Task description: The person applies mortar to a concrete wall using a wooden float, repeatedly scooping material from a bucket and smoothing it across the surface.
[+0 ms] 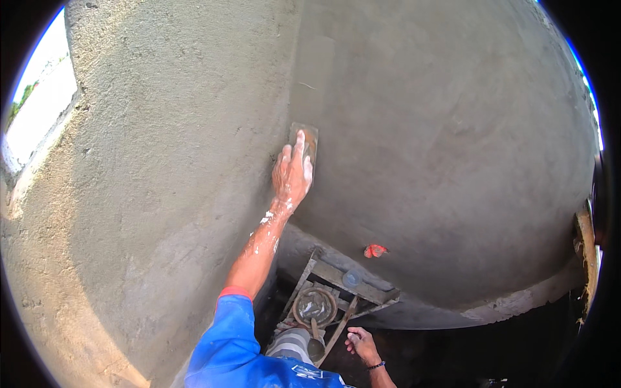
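My left hand (293, 171) is closed on a rectangular plastering trowel (313, 137), its fingers stretched along the tool's back. The trowel's plate lies flat against the grey plastered wall (440, 142), right beside the inside corner where it meets the rougher left wall (162, 129). White plaster smears mark the hand and forearm. Low on the right, my right hand (363, 344) hangs with loosely bent fingers, holding nothing visible. Near it, a round bucket (299, 302) contains some wet grey mix. A tool with a wooden handle (314, 326) and a rounded end leans over the bucket's near rim.
Below me stands a wooden frame (333, 275) carrying the bucket and a small bluish round container (351, 278). A crumpled red-orange piece (375, 250) sticks out of the right wall. A bright window opening (42, 110) is at far left, and a rough wooden edge (587, 262) at far right.
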Action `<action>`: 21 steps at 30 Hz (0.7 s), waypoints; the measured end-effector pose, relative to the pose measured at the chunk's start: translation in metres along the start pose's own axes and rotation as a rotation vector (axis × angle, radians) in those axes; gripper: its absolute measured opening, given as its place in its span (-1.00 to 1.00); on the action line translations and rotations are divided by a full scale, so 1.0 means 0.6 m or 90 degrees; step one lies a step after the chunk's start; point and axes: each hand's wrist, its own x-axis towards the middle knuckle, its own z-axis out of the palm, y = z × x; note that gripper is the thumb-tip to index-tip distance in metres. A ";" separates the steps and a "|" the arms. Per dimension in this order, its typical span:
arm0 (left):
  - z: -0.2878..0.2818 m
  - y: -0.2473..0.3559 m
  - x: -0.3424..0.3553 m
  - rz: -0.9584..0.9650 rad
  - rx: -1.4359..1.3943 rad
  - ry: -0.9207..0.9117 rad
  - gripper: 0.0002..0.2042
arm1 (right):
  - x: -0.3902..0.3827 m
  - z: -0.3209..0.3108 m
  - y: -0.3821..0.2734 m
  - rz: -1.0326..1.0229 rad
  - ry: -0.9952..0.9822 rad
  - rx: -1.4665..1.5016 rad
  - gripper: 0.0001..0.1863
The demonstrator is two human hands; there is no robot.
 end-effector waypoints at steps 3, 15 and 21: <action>-0.098 0.092 0.138 0.067 0.023 0.082 -0.36 | 0.010 0.002 -0.012 -0.034 0.003 -0.054 -0.69; -0.005 -0.006 0.076 -0.046 0.069 -0.007 -0.40 | -0.004 0.004 0.063 0.048 0.023 -0.053 -0.70; 0.137 -0.143 -0.108 -0.108 0.041 -0.075 -0.38 | 0.037 -0.011 0.069 0.004 -0.014 -0.165 -0.69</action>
